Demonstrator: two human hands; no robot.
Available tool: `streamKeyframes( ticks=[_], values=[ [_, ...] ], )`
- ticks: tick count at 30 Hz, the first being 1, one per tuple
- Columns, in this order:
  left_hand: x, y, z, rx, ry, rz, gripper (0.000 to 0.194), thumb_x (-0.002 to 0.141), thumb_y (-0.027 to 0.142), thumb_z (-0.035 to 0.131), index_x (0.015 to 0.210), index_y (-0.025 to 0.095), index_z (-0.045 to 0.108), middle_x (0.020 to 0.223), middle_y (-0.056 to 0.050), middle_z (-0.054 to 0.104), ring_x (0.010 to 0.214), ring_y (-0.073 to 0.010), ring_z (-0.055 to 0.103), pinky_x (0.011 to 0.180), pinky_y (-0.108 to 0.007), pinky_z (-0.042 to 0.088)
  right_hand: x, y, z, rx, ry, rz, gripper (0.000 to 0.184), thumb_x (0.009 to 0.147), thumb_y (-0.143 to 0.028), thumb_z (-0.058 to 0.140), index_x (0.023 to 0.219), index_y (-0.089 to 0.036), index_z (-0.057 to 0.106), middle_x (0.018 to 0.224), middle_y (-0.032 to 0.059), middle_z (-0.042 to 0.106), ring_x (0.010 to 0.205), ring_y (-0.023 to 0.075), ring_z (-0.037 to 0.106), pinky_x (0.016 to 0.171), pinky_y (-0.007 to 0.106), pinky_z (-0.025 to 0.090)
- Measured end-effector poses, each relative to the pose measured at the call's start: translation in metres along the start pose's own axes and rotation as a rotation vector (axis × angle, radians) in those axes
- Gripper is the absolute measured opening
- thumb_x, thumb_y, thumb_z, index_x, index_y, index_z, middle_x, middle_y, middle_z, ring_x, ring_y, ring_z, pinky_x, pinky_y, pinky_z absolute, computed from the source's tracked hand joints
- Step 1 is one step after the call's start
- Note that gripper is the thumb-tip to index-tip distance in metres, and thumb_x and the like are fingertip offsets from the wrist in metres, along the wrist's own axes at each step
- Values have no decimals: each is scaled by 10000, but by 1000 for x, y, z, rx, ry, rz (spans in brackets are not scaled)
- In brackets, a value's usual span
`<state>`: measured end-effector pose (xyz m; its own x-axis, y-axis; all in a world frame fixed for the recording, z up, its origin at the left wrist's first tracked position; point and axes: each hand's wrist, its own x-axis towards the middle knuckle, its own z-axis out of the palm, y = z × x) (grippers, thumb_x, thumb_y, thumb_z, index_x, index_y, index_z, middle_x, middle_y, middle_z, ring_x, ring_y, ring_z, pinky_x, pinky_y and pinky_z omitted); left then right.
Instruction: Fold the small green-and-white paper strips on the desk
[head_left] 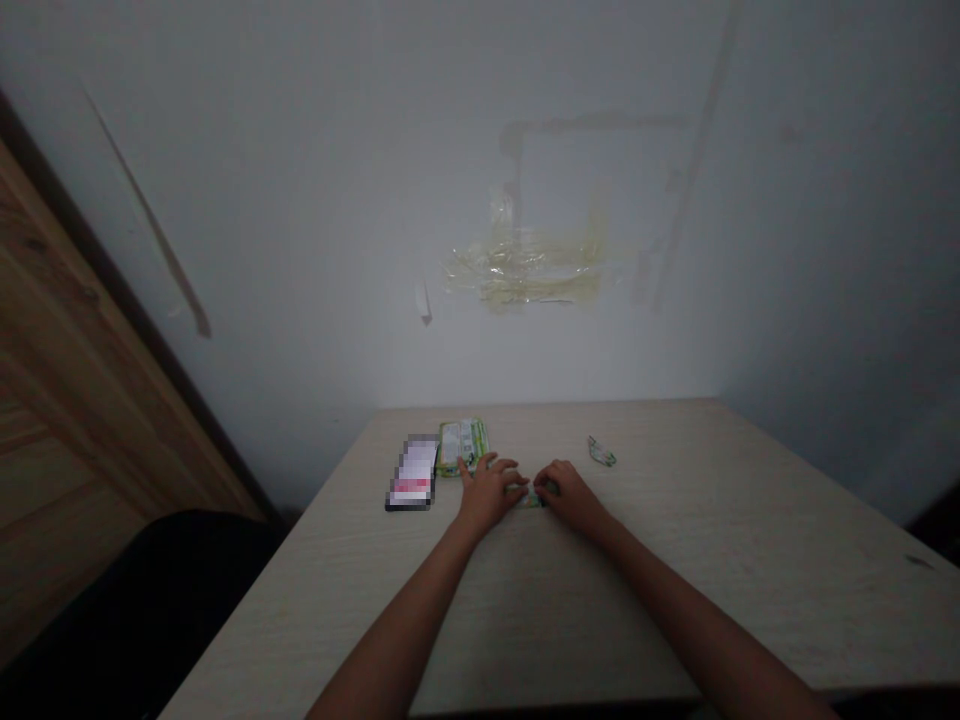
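Low over the middle of the table, my left hand has its thumb and index finger drawn in on the left edge of a small green-and-white piece, perhaps paper or wrapper. Its other fingers spread outward. My right hand is curled, with fingertips pinched at the piece's right edge. Both hands cover part of the piece, so its full shape is hidden. Just beyond my left hand lies a flat green-and-white printed packet. A small folded green-and-white strip rests farther back on the right.
A phone with a blurred lit screen lies left of the packet. The pale wooden table meets a white wall bearing peeling tape. At left are a wooden panel and a dark object.
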<state>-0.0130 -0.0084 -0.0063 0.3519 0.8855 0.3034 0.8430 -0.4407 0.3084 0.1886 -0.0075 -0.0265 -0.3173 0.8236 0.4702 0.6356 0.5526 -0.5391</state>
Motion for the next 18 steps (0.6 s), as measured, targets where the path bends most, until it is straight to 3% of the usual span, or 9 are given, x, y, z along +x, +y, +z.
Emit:
streamKeyframes(
  ticks=[10,18],
  values=[
    [-3,6,-2,13,46,-30,144,837,417,660,959,372,721,1234,13,645,1312,-305,387,1055,-781,-45,-3,-4,-3,-54,48,-62,86,782,-196,704,822,-229,772,937,76,626,938,214,557,879,358,458],
    [-4,5,-9,-3,-1,-58,152,816,455,670,925,377,741,1227,9,637,1300,-306,390,1068,-770,-38,-2,-12,-6,-147,56,0,104,796,-208,678,840,-224,771,988,92,630,963,225,549,887,361,454]
  ],
)
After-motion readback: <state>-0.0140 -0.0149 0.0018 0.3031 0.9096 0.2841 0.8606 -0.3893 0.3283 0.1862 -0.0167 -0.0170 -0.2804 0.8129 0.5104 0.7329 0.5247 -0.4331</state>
